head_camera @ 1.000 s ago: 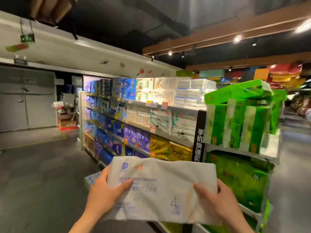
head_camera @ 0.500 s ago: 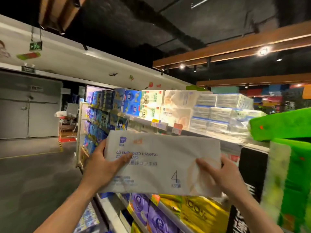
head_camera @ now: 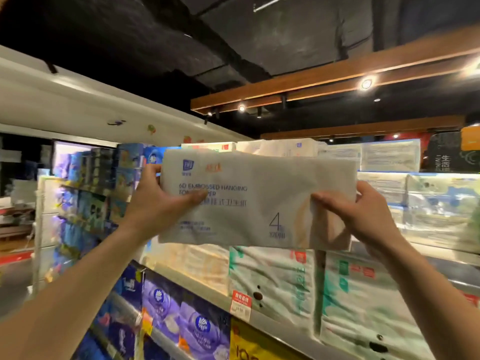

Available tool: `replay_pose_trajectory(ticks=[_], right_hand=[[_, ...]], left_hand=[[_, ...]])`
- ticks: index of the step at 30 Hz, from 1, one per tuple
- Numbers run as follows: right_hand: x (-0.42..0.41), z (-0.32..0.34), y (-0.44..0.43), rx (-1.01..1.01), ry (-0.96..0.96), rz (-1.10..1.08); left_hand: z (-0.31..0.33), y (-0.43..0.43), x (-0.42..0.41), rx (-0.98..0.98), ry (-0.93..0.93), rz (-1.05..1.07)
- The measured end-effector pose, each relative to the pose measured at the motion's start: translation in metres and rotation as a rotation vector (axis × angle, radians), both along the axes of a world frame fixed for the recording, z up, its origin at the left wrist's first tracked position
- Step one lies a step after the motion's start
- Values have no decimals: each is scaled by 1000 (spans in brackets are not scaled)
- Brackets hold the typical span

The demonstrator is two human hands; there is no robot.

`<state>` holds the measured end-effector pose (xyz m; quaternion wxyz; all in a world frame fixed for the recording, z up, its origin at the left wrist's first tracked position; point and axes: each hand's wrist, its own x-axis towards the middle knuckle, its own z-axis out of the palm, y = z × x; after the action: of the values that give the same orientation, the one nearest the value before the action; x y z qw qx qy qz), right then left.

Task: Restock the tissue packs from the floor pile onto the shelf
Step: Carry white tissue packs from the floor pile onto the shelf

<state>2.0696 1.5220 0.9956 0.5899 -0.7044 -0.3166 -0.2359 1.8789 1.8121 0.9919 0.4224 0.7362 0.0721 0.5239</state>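
Left hand (head_camera: 158, 201) and right hand (head_camera: 363, 216) are clamped on the ends of the pack (head_camera: 257, 198), held high between them. Beyond the hands the top shelf (head_camera: 324, 157) looks full; if pushed in crooked, stock could be toppled.

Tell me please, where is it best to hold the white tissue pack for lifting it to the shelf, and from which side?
Probably at its two short ends, one from each side. The white tissue pack is long, flat and soft, so a one-point grip would let it sag. The left hand and right hand hold it that way now: thumbs on the printed face, fingers behind.
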Motion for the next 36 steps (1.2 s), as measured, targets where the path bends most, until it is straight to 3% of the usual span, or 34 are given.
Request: replay_pose_trajectory(ticks=[9, 19, 36], right_hand=[[109, 60, 80, 45, -129, -203], [217, 35, 143, -43, -38, -364], [236, 10, 180, -545, 50, -608]], left_hand=[[61, 125, 178, 216, -33, -134], [54, 208, 341, 315, 100, -179], [11, 288, 434, 460, 361, -280]])
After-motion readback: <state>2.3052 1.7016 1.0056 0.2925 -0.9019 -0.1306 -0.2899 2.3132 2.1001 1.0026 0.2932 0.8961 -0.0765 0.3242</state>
